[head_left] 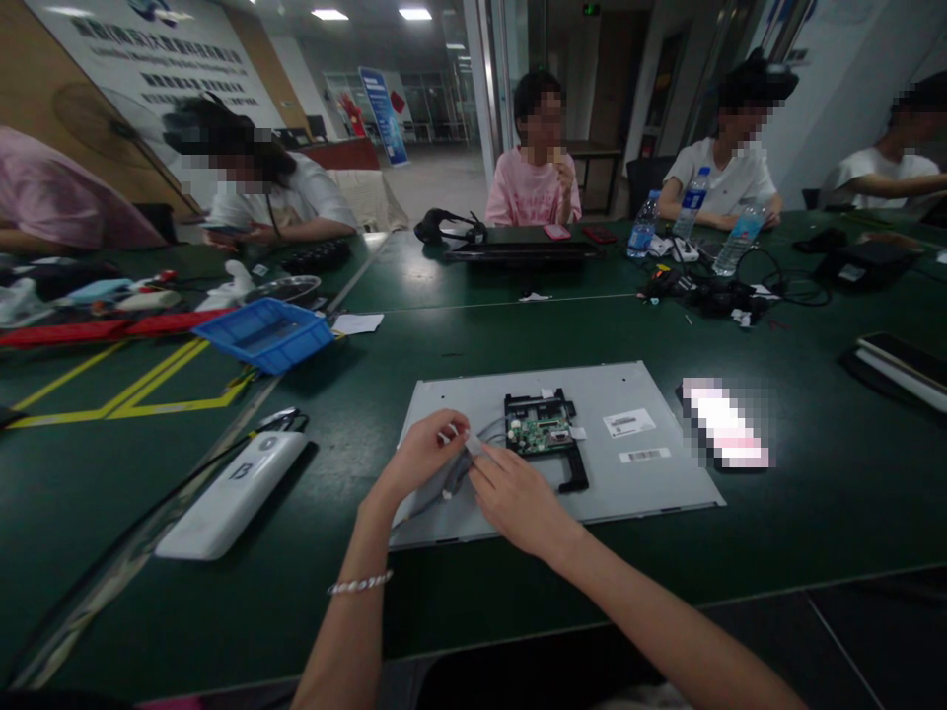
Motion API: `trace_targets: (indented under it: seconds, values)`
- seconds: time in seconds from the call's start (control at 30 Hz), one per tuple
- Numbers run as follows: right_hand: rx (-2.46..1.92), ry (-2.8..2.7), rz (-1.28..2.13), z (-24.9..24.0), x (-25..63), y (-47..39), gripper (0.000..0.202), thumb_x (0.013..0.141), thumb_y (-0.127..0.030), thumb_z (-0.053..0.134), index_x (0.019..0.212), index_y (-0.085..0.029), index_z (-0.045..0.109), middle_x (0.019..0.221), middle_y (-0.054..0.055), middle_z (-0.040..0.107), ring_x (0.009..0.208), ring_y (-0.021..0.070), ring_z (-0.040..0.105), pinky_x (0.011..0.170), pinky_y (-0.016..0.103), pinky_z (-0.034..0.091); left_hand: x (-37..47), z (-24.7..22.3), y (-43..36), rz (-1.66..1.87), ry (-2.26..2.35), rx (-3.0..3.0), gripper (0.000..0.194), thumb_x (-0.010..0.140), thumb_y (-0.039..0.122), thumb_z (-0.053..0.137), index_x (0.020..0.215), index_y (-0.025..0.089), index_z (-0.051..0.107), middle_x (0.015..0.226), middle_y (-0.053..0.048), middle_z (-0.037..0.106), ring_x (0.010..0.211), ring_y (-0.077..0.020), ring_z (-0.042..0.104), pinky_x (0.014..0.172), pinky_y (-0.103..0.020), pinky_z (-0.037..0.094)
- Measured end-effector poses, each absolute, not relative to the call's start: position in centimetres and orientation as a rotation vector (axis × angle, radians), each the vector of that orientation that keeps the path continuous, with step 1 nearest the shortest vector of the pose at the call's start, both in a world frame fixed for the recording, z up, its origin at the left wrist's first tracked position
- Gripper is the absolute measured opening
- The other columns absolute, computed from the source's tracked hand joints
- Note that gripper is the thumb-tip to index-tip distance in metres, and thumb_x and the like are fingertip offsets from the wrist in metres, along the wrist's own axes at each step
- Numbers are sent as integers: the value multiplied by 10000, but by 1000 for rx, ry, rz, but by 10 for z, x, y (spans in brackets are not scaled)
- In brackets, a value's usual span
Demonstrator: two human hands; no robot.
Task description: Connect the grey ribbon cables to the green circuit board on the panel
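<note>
A flat grey metal panel (621, 483) lies on the table before me, like the back of a display. Mounted on it is a green circuit board (537, 436) in a black plastic bracket (575, 468). From the board's left side a bundled grey cable (456, 475) runs out over the panel. My left hand (427, 449) is closed in a pinch at a small whitish strip (473, 446), which looks like tape. My right hand (522, 498) has its fingers pressed together at the same strip and the cable, partly hiding both. The fingertips of both hands nearly meet.
A white power bank (233, 498) with a black cord lies left, a lit phone (725, 422) right of the panel. Farther off are a blue bin (270, 335), water bottles (692, 202) and tangled cables (710, 293). Several people sit around the table.
</note>
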State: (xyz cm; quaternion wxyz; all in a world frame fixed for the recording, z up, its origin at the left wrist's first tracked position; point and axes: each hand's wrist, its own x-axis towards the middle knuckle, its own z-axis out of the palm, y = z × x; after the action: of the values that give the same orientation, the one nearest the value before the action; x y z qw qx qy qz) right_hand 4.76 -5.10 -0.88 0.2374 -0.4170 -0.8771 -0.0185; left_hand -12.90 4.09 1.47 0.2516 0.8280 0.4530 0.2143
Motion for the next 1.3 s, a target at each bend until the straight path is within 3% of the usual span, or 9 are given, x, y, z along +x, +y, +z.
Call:
trace_targets:
  seconds: [0.37,0.93,1.13,1.3]
  values:
    - [-1161,-2451,-42,-16,44,-48,261,917,-141,407,1122,-76,555,1157,155,594,1187,209,455,977,361,397,-133,4,45,460,1179,2303,129,776,204,519,884,186,589,821,-12,612,729,-139,573,687,-259,447]
    - [-1185,-2449,-29,-18,44,-55,246,893,-103,434,1104,-76,558,1109,152,608,1099,211,515,914,349,438,-134,-1,48,453,1249,2311,148,838,240,469,885,192,601,819,-14,639,738,-144,588,696,-254,434]
    - [-1174,-2405,0,-11,49,-57,226,901,-114,422,1060,-87,582,1074,136,610,1102,213,492,925,341,435,-130,7,43,481,1234,2396,128,835,222,473,860,199,597,813,-16,626,739,-156,578,698,-279,434]
    - [-1202,-2347,18,-7,54,-58,278,908,-111,409,1148,-96,548,1190,136,559,1206,219,402,978,347,410,-130,11,43,571,1281,2354,120,835,211,469,871,192,581,822,-17,610,719,-150,574,662,-273,449]
